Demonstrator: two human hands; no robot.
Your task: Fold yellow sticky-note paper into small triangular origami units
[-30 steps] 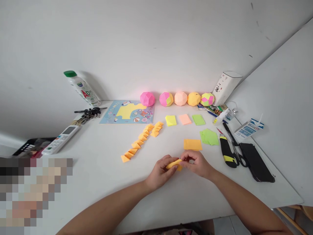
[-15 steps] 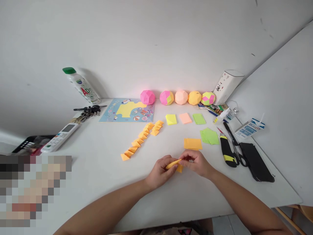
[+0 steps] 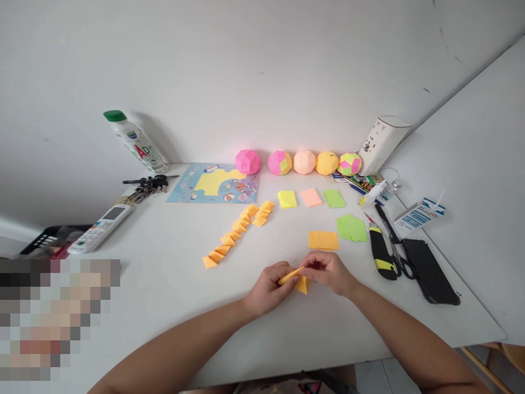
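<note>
Between my two hands is a partly folded orange sheet of paper [image 3: 303, 284], low over the white table. My left hand [image 3: 274, 287] is closed on its left side, thumb in front. The fingers of my right hand [image 3: 328, 271] pinch its upper right edge. A flap of the paper hangs down below the fingers. Just beyond my hands lies a stack of orange paper [image 3: 324, 240]. A row of folded orange paper pieces [image 3: 233, 235] runs diagonally to the left of it. Green paper pieces [image 3: 351, 227] lie to the right.
Several faceted paper balls [image 3: 304, 162] line the wall behind yellow [image 3: 287, 200], peach and green note pads. At right are a box cutter [image 3: 382, 254], scissors [image 3: 400, 260], a black phone [image 3: 430, 271] and a drink carton [image 3: 420, 214]. A remote [image 3: 100, 229], keys and a bottle [image 3: 137, 143] stand left.
The lower flap of the orange paper shows more below my fingers and reaches further down and right. Both hands stay in nearly the same place.
</note>
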